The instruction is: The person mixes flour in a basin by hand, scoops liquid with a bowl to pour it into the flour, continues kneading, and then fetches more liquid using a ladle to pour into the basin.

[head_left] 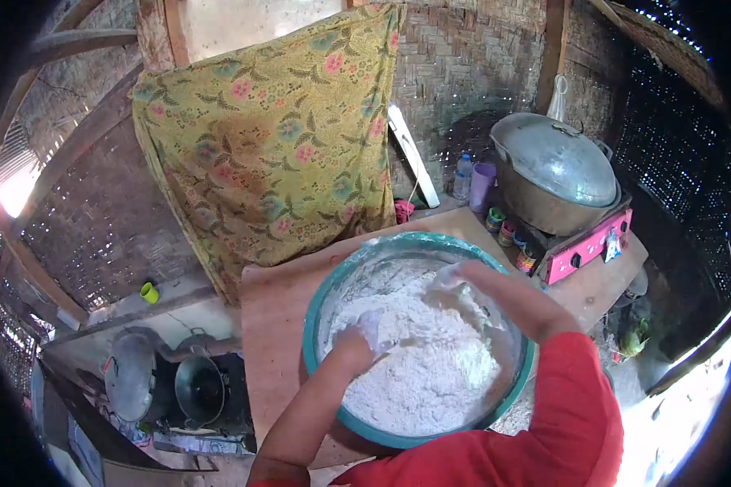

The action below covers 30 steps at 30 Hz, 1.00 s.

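Fingers of the left hand and of the right hand are coated in white powder; because of blur and matching whiteness, it cannot be told whether they are spread or pressed together. Nothing solid is seen gripped by either hand. Powder is contained in a round blue-green tub, which is set on a wooden table, with a red shirt at its near rim. Relation noted: the bulk of the powder is spread below the hands and toward the wearer, and no long axis is shown by it. Left hand is placed at the left side of the heap and is judged nearer to the bulk; right hand is placed farther off, toward the far rim, beside a hollowed patch. Beyond the tub, to the right, a lidded pot is supported on a pink stove.
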Available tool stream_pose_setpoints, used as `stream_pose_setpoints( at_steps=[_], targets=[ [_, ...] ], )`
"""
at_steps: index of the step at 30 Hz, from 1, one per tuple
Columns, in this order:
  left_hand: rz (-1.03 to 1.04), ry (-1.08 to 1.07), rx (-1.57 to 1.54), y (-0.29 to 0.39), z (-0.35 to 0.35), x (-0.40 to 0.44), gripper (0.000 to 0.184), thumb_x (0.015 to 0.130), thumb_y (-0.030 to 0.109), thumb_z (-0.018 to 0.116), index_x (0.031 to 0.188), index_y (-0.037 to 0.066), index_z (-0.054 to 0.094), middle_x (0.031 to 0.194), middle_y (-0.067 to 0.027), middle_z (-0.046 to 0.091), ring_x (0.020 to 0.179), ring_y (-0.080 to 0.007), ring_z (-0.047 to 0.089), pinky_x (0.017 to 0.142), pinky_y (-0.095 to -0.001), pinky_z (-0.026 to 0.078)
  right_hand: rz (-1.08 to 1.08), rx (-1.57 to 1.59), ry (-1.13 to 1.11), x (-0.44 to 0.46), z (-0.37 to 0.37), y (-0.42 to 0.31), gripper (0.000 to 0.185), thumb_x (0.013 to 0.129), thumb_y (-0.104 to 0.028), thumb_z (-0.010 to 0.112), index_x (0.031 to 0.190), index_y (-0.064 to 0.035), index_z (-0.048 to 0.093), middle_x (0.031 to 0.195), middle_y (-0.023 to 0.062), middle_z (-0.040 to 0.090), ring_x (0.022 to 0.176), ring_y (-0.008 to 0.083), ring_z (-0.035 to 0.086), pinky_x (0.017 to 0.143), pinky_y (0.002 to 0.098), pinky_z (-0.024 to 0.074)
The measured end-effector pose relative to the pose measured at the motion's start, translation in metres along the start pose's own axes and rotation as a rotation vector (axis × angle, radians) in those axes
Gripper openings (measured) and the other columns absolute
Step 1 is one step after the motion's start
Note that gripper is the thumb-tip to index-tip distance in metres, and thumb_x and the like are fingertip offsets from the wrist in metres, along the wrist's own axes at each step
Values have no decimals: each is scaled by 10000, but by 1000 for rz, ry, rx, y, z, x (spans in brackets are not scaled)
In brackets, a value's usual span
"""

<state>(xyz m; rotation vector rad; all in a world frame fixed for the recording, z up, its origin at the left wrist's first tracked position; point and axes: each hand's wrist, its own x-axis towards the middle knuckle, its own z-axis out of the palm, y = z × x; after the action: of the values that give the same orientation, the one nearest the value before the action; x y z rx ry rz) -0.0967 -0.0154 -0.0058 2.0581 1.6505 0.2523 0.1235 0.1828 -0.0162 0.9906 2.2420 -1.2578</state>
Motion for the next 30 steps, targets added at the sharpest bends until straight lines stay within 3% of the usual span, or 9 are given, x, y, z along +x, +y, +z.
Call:
stream_pose_setpoints(
  at_steps=[4,11,14,16,19,20,23,25,30],
  targets=[
    [8,199,280,-18,12,6,696,779,451,623,1305,49,408,1229,-214,520,1140,-375,492,955,-407,395,27,-42,107,63,21,-21,460,889,-329,537,1301,-135,471,1279,161,493,1157,325,462,968,439,396],
    [-94,194,-243,2,-6,-14,596,842,453,551,1241,19,466,1194,-253,530,1129,-384,499,966,-392,385,-111,-178,-133,-32,92,-113,495,883,-390,535,1323,-179,451,1320,168,454,1222,351,407,996,488,371],
    [214,-181,-382,32,-13,-43,699,806,468,589,1338,69,374,1247,-280,469,1191,-377,450,990,-418,361,-341,-612,141,-128,119,-139,638,753,-497,629,1284,-177,484,1300,196,446,1170,346,454,987,441,374],
    [393,-321,-520,55,-11,-56,775,785,476,611,1390,97,310,1317,-296,401,1240,-388,401,1009,-461,338,-242,-803,210,-161,142,-117,824,704,-556,638,1397,-267,300,1433,185,248,1237,450,349,1016,581,284],
    [230,-380,233,81,26,-74,945,720,472,670,1448,141,166,1438,-298,174,1303,-433,273,1027,-576,253,96,-926,42,-168,165,-104,752,797,-534,537,1432,-293,215,1498,161,96,1321,448,214,1052,573,240],
    [287,-134,395,71,56,-66,942,672,460,710,1425,138,245,1356,-276,321,1207,-444,381,977,-597,301,159,-913,54,-157,170,-89,741,802,-527,528,1429,-276,223,1489,161,124,1314,438,233,1049,551,255],
    [239,-452,537,54,76,18,952,658,432,713,1418,71,266,1297,-282,436,1156,-414,465,926,-627,342,196,-837,295,-91,167,-18,710,818,-505,502,1419,-225,250,1461,160,209,1293,408,292,1041,484,298],
    [-51,-527,599,27,105,74,1053,645,541,689,1459,164,137,1461,-254,167,1304,-414,283,1050,-562,222,209,-794,443,-41,153,22,691,828,-490,484,1413,-191,268,1443,159,265,1279,389,332,1035,440,326],
    [58,-55,582,-7,87,84,566,703,322,621,1197,49,575,1250,-160,539,1042,-335,576,879,-412,461,380,-204,640,62,131,79,568,807,-453,506,1225,-73,446,1234,178,470,1067,338,492,901,406,425]
  ],
)
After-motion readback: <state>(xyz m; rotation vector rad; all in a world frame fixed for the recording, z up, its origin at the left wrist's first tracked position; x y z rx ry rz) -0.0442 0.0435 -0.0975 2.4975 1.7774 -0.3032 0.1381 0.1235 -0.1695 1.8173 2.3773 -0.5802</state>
